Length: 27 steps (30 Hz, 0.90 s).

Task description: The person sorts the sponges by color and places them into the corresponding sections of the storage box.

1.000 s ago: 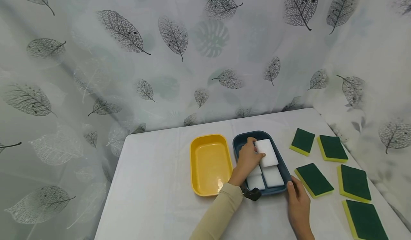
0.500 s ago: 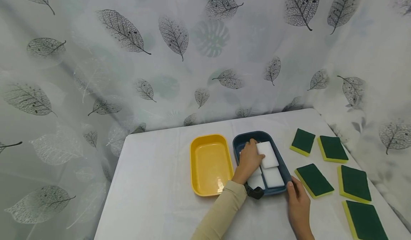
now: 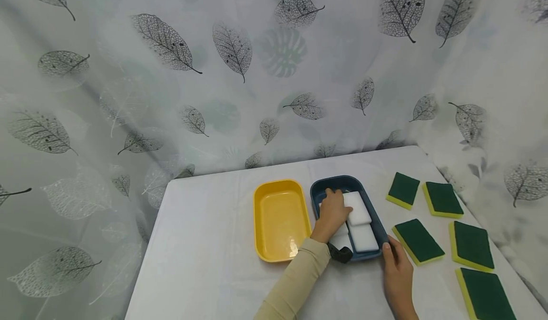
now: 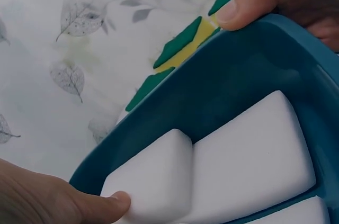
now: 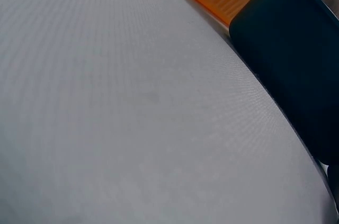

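A dark blue tray (image 3: 371, 201) holds several white sponges (image 3: 364, 237), partly overlapping. My left hand (image 3: 333, 214) reaches into it, over the left side. Its thumb touches the upper right white sponge (image 3: 357, 208), which overlaps the one below it; the left wrist view shows that thumb (image 4: 114, 205) against the block's face. The other fingers bend down to the left of this sponge, their tips hidden in the head view. At the near right corner my right hand (image 3: 398, 275) grips the tray, thumb at the rim. In the left wrist view that thumb (image 4: 233, 15) lies over the edge.
Left of the blue tray stands a yellow tray (image 3: 259, 225). Several green and yellow scouring sponges (image 3: 419, 240) lie spread to the right, up to the table's right edge. A white cloth (image 3: 201, 244) covers the table. Behind hangs a leaf-patterned curtain (image 3: 239, 120).
My left hand and the upper right white sponge have shifted slightly toward me inside the tray. The fingers sit a little lower. My right hand stays at the corner.
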Motion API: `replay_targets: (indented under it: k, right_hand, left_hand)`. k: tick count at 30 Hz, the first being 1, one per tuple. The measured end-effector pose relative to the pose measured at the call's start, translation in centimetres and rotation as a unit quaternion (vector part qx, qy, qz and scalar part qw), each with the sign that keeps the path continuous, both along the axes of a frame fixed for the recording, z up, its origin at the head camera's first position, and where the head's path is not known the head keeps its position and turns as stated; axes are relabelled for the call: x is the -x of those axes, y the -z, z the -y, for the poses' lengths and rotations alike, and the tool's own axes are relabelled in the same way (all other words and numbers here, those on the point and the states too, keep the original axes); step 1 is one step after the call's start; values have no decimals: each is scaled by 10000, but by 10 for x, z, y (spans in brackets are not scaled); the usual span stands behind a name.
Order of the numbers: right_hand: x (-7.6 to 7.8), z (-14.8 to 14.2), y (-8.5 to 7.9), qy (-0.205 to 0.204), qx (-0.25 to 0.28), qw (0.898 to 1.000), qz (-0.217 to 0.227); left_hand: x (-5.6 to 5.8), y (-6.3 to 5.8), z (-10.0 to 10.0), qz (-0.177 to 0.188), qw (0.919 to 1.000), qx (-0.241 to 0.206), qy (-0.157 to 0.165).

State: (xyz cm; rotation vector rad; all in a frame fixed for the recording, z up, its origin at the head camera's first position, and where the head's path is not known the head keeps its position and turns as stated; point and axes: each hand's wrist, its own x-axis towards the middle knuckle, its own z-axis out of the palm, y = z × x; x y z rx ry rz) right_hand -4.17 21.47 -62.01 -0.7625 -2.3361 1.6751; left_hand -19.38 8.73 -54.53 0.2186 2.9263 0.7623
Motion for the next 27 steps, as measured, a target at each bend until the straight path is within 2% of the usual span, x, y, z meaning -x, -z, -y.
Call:
replay_targets:
  k: [12,21,27]
  right_hand:
    - [-1,0,-1,21,46,10000,-40]
    - [1,0,-1,10,106,9999,29]
    - [1,-8,-4,-203,168,9996,141]
  left_hand:
    - [-2,-10,5,56,9998,-211,44]
    - [-7,-21,22,-340,9988,-306,159]
    - [-10,-30,37,-588,9974,-382,174]
